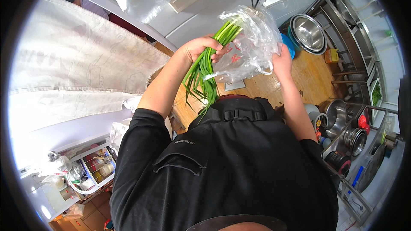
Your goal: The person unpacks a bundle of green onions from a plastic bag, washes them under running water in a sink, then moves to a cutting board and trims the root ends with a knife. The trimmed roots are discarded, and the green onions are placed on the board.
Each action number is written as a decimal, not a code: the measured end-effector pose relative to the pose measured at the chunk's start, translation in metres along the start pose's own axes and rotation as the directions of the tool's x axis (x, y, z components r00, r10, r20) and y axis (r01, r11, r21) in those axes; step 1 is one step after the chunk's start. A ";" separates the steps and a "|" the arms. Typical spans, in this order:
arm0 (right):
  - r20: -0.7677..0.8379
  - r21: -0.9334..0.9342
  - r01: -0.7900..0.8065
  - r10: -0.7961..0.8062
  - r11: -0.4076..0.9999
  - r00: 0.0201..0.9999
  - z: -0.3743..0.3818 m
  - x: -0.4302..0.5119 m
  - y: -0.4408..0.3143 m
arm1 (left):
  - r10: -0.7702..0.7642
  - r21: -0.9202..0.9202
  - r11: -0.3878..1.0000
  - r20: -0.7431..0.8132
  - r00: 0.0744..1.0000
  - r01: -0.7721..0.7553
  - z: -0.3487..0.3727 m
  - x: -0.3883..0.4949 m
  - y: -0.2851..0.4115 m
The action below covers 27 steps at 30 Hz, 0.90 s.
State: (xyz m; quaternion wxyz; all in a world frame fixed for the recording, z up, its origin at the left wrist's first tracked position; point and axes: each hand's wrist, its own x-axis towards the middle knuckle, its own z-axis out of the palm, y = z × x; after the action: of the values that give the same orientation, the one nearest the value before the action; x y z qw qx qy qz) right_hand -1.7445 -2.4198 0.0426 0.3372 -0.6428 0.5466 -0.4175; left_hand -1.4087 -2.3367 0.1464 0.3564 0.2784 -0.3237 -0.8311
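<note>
A bunch of long green stalks, probably garlic chives or scallions (205, 67), is clasped in my left hand (207, 48). The pale stalk ends point up and right, against a clear plastic bag (257, 35), while the green leaves hang down towards my body. My right hand (282, 59) grips the right edge of the crumpled bag, which bears red print. Part of the bag lies in front of the leaves. Whether the pale ends are inside the bag or behind its film, I cannot tell.
Nested steel bowls (306, 33) and a yellow container (331, 56) stand at the upper right. A metal rack (369, 67) runs along the right, with pots (356, 141) below. A cloth curtain (80, 51) hangs at the left, above a wire-topped basket (96, 166). Part of another person shows behind it.
</note>
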 end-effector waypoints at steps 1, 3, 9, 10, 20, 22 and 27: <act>-0.017 0.117 -0.041 0.043 0.992 0.999 0.000 0.001 0.002 | -0.030 0.011 0.999 0.035 0.999 0.030 0.000 -0.004 0.002; -0.034 0.347 -0.110 0.130 0.931 0.991 -0.004 0.008 0.002 | -0.090 0.038 0.996 0.101 0.991 0.087 0.002 -0.013 0.006; 0.157 0.619 -0.441 0.447 0.651 0.881 -0.020 0.007 -0.049 | -0.183 0.165 0.970 0.002 0.983 0.180 -0.005 -0.029 -0.004; 0.188 0.651 -0.485 0.494 0.585 0.849 -0.022 0.007 -0.049 | -0.193 0.197 0.961 -0.033 0.981 0.196 0.002 -0.029 -0.005; 0.413 0.527 -0.249 0.011 0.812 0.910 0.011 -0.028 -0.054 | -0.303 0.277 0.914 -0.021 0.953 0.296 0.006 -0.045 -0.029; 0.475 0.614 -0.415 0.106 0.671 0.873 0.022 -0.030 -0.046 | -0.327 0.318 0.897 0.007 0.945 0.308 0.006 -0.046 -0.032; 0.408 0.774 -0.567 0.462 0.283 0.788 0.039 -0.020 -0.028 | -0.348 0.340 0.879 -0.022 0.937 0.335 0.007 -0.055 -0.039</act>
State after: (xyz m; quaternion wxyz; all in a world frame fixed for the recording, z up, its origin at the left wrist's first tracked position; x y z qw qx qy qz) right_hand -1.6981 -2.3960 0.0477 0.7569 -0.1892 0.4152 -0.4678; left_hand -1.3973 -2.2708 0.1344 0.1445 0.3716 -0.4147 -0.8180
